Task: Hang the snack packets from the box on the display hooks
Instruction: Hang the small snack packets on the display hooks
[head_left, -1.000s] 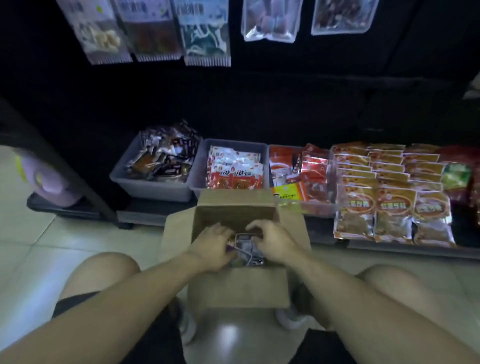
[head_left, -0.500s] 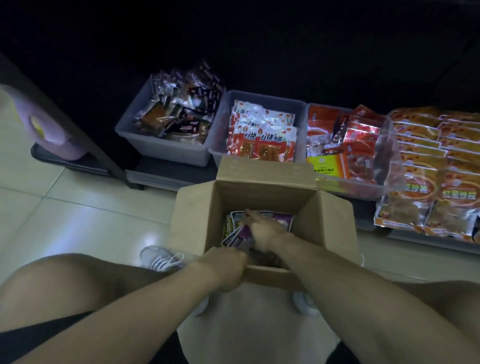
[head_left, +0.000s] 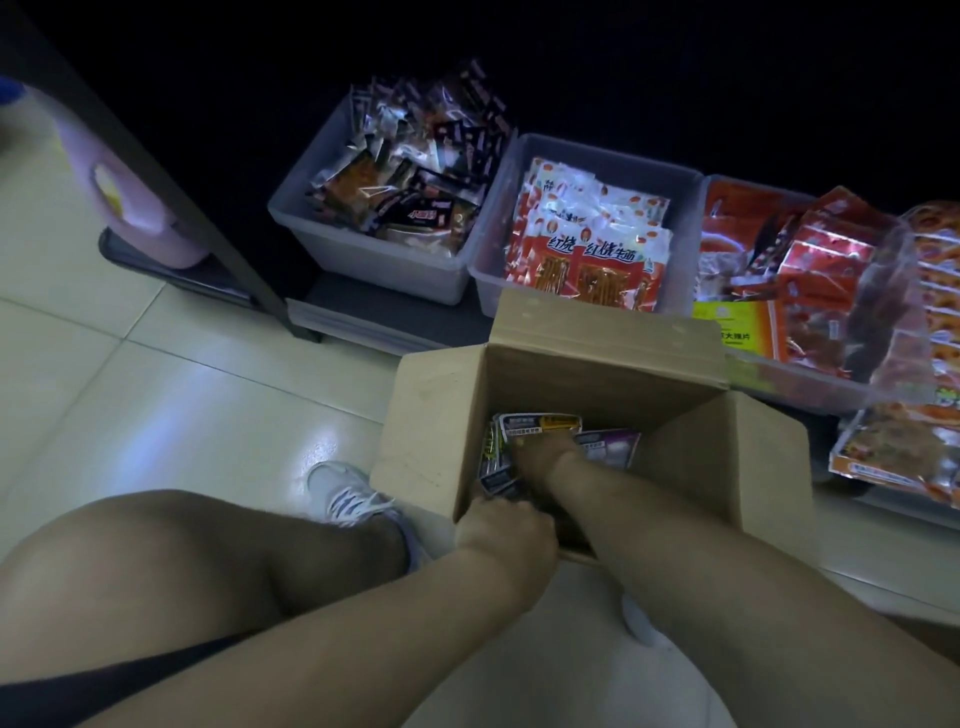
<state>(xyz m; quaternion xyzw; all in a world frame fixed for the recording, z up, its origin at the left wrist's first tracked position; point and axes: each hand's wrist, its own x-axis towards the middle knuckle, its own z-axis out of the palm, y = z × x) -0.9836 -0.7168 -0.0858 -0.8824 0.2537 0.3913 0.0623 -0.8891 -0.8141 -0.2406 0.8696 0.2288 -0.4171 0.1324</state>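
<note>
Both hands in box (head_left: 748, 467), left hand (head_left: 506, 530) at near rim

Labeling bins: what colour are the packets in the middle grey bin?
Red and white packets with orange snack print, in the middle grey bin; head view.

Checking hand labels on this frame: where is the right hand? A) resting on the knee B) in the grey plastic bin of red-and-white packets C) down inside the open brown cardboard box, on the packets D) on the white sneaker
C: the right hand reaches down into the open brown cardboard box, its fingers among the purple-and-grey snack packets; the left hand is at the box's near edge.
</note>
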